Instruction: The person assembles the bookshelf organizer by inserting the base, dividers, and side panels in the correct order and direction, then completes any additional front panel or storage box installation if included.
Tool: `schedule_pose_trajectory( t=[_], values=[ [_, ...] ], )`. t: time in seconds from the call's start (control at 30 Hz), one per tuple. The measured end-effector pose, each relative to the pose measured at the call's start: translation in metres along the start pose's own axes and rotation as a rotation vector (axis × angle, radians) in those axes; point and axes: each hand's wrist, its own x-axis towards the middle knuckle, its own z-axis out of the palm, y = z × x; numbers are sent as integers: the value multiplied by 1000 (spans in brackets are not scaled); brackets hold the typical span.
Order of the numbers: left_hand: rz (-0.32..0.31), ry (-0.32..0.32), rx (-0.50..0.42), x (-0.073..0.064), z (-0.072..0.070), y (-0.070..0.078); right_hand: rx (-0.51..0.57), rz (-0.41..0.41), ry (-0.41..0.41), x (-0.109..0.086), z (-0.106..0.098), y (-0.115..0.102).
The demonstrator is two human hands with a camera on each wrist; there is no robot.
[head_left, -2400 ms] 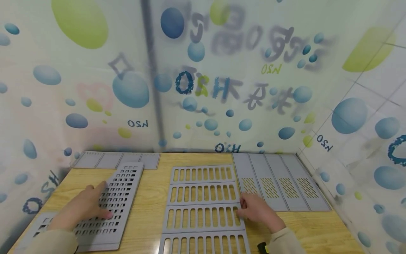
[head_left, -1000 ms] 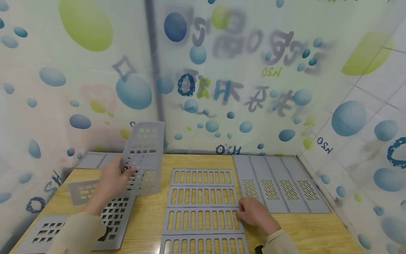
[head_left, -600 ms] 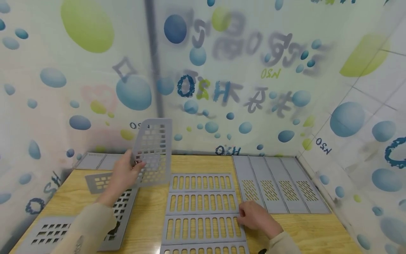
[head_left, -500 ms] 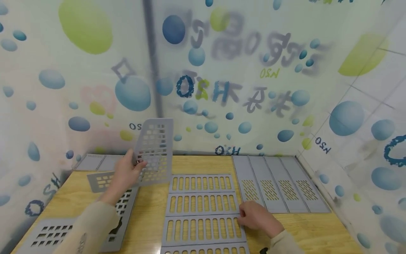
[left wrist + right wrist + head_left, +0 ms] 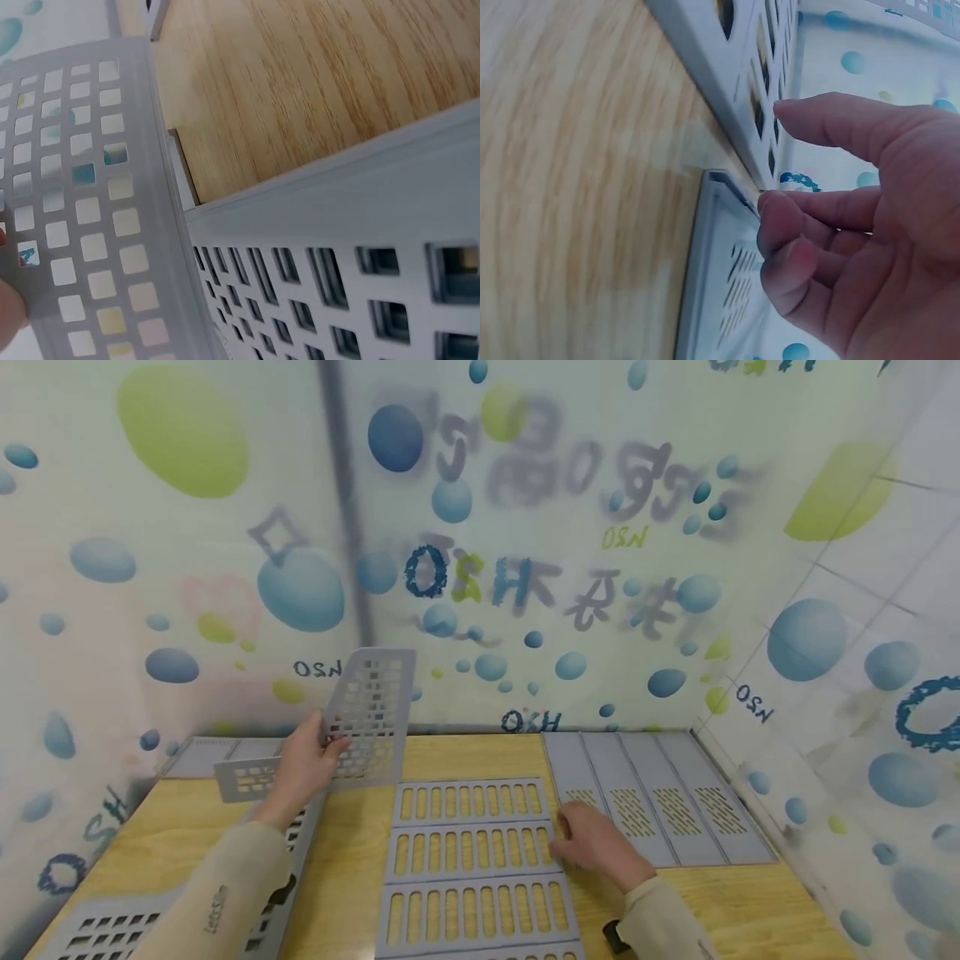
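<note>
My left hand [image 5: 303,764] pinches a thin grey perforated panel [image 5: 408,710], held upright over the back left of the table; a shorter perforated section [image 5: 234,783] shows on the hand's other side. In the left wrist view, the panel [image 5: 169,247] has rows of small rectangular holes. Below, partly hidden by the forearm, lies a pile of similar grey perforated panels [image 5: 273,935]. My right hand [image 5: 600,843] is at the right edge of a grey panel with long slots [image 5: 480,878]. In the right wrist view, its thumb and bent fingers [image 5: 784,274] stand apart with nothing gripped.
Grey panels with slanted slits [image 5: 675,760] lie side by side at the back right of the wooden table [image 5: 352,877]. More grey panels [image 5: 201,758] lie at the back left. A patterned wall covering [image 5: 480,685] stands right behind the table and along both sides.
My left hand has lifted the perforated panel off the pile, turned it upright and carried it right and back. The right hand stays by the slotted panel, shifting slightly up its edge.
</note>
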Motion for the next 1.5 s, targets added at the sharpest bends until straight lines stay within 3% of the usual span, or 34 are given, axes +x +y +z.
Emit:
schedule_pose_trajectory(
  t=[0.2, 0.33, 0.47, 0.77, 1.0, 1.07, 1.17, 1.33, 1.43, 1.5],
  values=[
    [26, -15, 10, 3, 1, -8, -40, -45, 7, 6, 4, 1],
    [17, -69, -9, 7, -3, -12, -43, -75, -5, 8, 5, 2],
    [22, -113, -24, 13, -5, -15, -28, -52, -21, 10, 6, 4],
    [111, -146, -39, 24, -3, -9, -16, -86, -33, 12, 6, 9],
    [74, -211, -71, 28, 0, -11, -46, -112, -33, 14, 9, 12],
    [77, -228, -36, 29, -1, -11, -41, -96, -30, 14, 9, 11],
    [134, -207, 87, 29, -8, -17, -33, -81, -28, 13, 8, 8],
    [176, -133, 302, 25, -32, -46, -28, -88, -20, 15, 6, 6],
    [148, -144, 359, 22, -48, -65, -42, -82, -23, 18, 6, 3],
    [144, -176, 339, 21, -54, -74, -55, -70, -28, 20, 8, 2]
  ],
)
